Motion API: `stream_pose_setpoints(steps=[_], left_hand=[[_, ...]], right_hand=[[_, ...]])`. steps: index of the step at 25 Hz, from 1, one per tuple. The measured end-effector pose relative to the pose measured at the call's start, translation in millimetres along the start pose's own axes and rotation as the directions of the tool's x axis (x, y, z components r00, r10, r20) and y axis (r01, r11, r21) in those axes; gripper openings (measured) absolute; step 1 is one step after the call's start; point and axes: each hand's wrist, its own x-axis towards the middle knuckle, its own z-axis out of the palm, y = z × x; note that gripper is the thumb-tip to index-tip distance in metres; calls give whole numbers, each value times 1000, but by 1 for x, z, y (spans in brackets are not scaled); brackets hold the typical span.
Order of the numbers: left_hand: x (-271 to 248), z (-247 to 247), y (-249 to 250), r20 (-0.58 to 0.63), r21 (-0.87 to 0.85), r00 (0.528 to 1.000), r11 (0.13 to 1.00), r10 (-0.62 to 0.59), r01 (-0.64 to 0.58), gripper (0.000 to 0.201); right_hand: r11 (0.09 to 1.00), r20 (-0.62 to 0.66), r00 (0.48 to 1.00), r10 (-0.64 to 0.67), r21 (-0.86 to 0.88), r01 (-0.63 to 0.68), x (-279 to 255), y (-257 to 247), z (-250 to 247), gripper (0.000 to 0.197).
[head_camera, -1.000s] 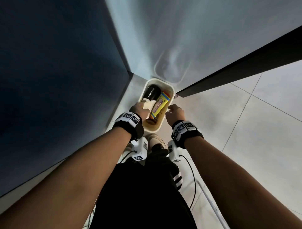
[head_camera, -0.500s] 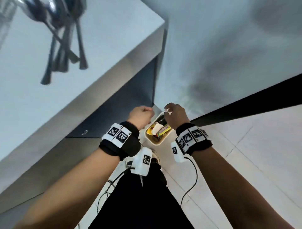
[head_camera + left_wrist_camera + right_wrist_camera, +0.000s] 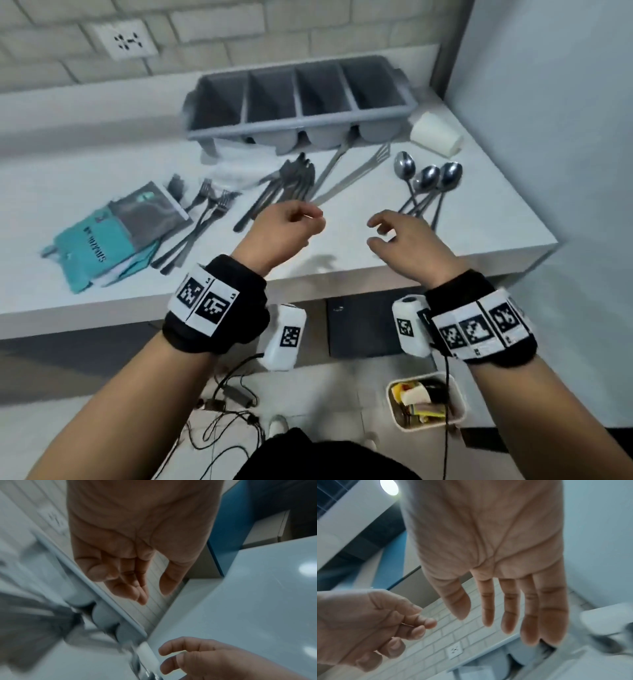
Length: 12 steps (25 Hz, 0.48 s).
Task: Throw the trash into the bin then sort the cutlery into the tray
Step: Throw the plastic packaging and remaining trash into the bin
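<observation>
Both of your hands are above the front part of the table [image 3: 479, 222] and neither one holds anything. Your left hand [image 3: 281, 236] has its fingers loosely curled toward the palm, so its grip is released, and it hovers just in front of the handles of the knives [image 3: 291, 185]. Your right hand [image 3: 404, 243] is also released, with fingers spread and slightly bent, near the handle ends of the spoons [image 3: 428, 181]; the right wrist view shows the palm empty and the fingers almost straight.

The cutlery lies on the table in groups. The forks [image 3: 209, 209] are on the left, with their handles partly touching a teal packet [image 3: 92, 257] and a grey packet [image 3: 147, 216] that lie there. The knives are in a pile in the middle, and two longer flat tools [image 3: 356, 171] point toward the tray. The three spoons are on the right, well apart from the knives.

The grey tray [image 3: 301, 109] with four compartments stands at the back of the table, near the brick wall. A white paper cup [image 3: 435, 137] lies on its side just beside the right end of the tray.

The bin [image 3: 394, 407] stands on the floor below your right wrist, with wrappers and a dark object inside.
</observation>
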Motion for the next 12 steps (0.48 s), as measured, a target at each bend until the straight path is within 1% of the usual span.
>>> stream_pose_setpoints(steps=[3, 6, 9, 12], left_hand=[[-6, -84, -29, -194, 36, 981, 999, -23, 31, 13], [-6, -147, -68, -290, 213, 956, 971, -46, 111, 25], [2, -196, -106, -315, 434, 947, 877, -65, 205, 43], [25, -227, -141, -285, 612, 950, 738, -127, 283, 69]], right_hand=[[990, 46, 989, -137, -18, 138, 38, -68, 35, 33], [977, 91, 976, -196, -63, 202, 74, -119, 68, 33], [970, 126, 974, -189, -128, 205, 118, -159, 100, 37], [970, 124, 986, -113, -200, 136, 162, -181, 125, 34]])
